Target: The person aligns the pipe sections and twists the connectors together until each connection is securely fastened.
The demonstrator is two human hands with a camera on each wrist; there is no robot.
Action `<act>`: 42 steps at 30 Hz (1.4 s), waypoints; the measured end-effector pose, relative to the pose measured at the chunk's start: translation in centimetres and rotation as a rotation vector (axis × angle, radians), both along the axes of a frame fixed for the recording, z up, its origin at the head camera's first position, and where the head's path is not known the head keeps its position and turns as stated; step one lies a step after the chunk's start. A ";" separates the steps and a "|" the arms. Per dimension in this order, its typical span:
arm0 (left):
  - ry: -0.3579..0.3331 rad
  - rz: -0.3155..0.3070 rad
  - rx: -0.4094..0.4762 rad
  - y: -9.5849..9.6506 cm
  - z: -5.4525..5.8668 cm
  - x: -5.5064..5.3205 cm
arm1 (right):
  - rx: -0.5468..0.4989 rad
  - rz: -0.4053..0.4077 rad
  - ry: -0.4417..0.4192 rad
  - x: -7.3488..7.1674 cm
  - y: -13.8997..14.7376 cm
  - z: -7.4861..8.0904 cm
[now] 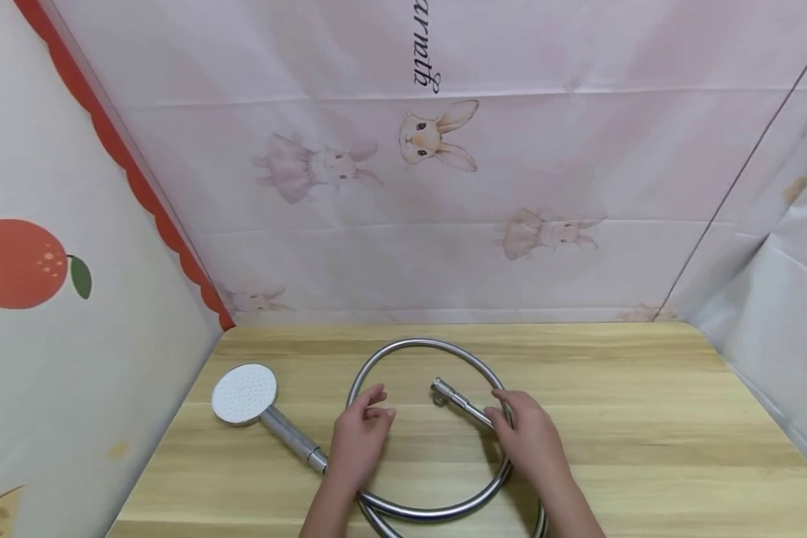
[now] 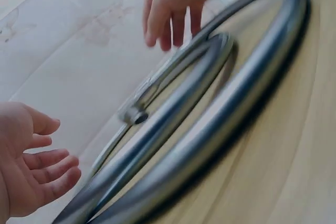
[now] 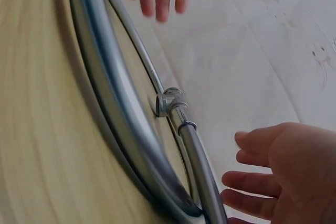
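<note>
A hand shower (image 1: pixel 245 393) with a round white spray face and grey handle lies at the left on the wooden table. Its silver metal hose (image 1: pixel 430 514) loops in a wide coil. The hose's free end carries a metal fitting (image 1: pixel 441 387), also seen in the right wrist view as a short connector (image 3: pixel 170 102). My left hand (image 1: pixel 362 441) hovers over the coil's left side, fingers relaxed, nothing held. My right hand (image 1: pixel 527 433) is over the coil's right side, near the fitting's hose; in the right wrist view its fingers (image 3: pixel 252 183) are loosely extended beside the hose without curling round it.
The wooden tabletop (image 1: pixel 645 426) meets a pink cloth backdrop (image 1: pixel 444 276) with rabbit prints behind. A white cloth with a red scalloped edge (image 1: pixel 141 196) borders the left, and pale cloth (image 1: pixel 773 321) hangs at the right.
</note>
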State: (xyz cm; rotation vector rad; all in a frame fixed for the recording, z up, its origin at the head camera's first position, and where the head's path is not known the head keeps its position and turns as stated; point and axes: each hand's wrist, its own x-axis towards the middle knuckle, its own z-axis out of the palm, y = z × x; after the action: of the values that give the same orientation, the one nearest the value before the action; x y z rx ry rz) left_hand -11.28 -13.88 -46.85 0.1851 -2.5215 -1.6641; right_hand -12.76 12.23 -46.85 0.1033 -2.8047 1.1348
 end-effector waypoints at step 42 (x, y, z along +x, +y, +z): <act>-0.040 -0.144 -0.972 -0.7 0.1 -2.0 | 0.476 0.156 0.114 -1.0 -3.8 -0.7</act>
State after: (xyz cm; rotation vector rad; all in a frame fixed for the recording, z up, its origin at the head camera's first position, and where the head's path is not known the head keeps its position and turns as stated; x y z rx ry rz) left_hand -13.30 -14.61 -46.80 -0.0611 -3.0758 -0.3042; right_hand -13.77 8.39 -47.51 0.4174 -2.9380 0.4406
